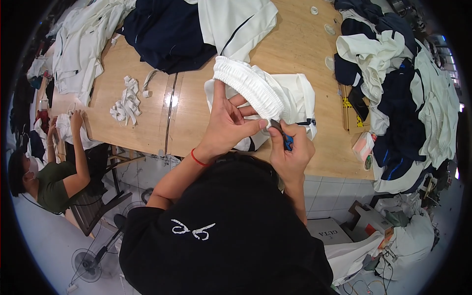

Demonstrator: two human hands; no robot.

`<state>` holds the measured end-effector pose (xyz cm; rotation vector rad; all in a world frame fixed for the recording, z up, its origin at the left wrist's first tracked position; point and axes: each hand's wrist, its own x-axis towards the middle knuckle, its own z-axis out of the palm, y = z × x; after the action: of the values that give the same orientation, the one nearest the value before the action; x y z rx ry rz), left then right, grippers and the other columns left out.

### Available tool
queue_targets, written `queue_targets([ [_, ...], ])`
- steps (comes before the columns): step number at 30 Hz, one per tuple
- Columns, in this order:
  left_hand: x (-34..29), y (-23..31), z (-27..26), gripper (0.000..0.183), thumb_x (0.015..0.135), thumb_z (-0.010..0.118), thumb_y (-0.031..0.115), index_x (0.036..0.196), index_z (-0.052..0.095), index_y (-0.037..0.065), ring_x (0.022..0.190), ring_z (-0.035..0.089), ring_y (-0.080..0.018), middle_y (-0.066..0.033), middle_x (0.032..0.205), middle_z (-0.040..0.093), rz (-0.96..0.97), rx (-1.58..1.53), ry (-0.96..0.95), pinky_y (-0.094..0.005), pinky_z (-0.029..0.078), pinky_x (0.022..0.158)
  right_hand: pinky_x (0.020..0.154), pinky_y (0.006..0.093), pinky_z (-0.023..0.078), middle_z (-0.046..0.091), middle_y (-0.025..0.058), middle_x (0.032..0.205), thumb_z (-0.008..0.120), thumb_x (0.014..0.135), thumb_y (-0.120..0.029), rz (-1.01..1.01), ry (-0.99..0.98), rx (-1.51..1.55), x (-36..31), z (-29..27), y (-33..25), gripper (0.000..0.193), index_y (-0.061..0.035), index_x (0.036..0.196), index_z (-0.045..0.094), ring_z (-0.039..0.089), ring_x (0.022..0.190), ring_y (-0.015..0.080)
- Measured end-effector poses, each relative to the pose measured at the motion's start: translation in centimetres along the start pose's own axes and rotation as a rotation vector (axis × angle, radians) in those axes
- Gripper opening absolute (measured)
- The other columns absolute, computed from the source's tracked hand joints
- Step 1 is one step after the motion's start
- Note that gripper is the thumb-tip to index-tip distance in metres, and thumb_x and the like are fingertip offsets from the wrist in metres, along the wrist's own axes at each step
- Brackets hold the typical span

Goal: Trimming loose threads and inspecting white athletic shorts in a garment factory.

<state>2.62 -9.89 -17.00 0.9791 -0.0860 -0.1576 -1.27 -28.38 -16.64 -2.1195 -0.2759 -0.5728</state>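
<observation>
A white garment with a gathered elastic waistband (pixel 248 83) is held up over the table's near edge. My left hand (pixel 230 120) is closed on the waistband, its fingers inside the loop and the thumb at the lower end. In my right hand (pixel 292 150), thread snips with a blue handle (pixel 288 142) are gripped, their dark blades against the waistband's lower end beside my left thumb. The blade tips are partly hidden by fingers and cloth. The rest of the garment, white with dark navy trim, lies on the table beyond my hands.
On the wooden table (pixel 196 103) lie navy garments (pixel 167 34), white garments (pixel 78 49) and white elastic strips (pixel 129 101). To the right are a clothes pile (pixel 398 98), a phone (pixel 359 103) and a cardboard box (pixel 350 115). A co-worker (pixel 59 182) sits at left, near a fan (pixel 87 264).
</observation>
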Motion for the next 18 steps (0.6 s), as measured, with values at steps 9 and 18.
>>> queue_targets([
  [9, -5.5, -3.7, -16.4, 0.064, 0.092, 0.067, -0.009, 0.151, 0.048, 0.006, 0.108, 0.072, -0.0174, -0.0138, 0.121, 0.074, -0.187, 0.526, -0.041, -0.0327, 0.058, 0.086, 0.075, 0.0222, 0.048, 0.064, 0.0026, 0.094, 0.076, 0.099, -0.009, 0.415, 0.328, 0.142, 0.5, -4.8, 5.6, 0.023, 0.0002, 0.114, 0.061, 0.059, 0.084, 0.0078],
  [18, -1.9, -2.5, -18.2, 0.038, 0.094, 0.076, 0.021, 0.124, 0.071, -0.003, 0.09, 0.075, -0.0313, -0.0228, 0.103, 0.076, -0.038, 1.137, 0.633, -0.0383, 0.058, 0.079, 0.062, 0.0274, 0.048, 0.067, 0.0049, 0.071, 0.076, 0.099, -0.018, 0.555, -0.277, 0.113, -0.9, 3.3, 8.6, 0.024, 0.0049, 0.092, 0.072, 0.058, 0.066, 0.0086],
])
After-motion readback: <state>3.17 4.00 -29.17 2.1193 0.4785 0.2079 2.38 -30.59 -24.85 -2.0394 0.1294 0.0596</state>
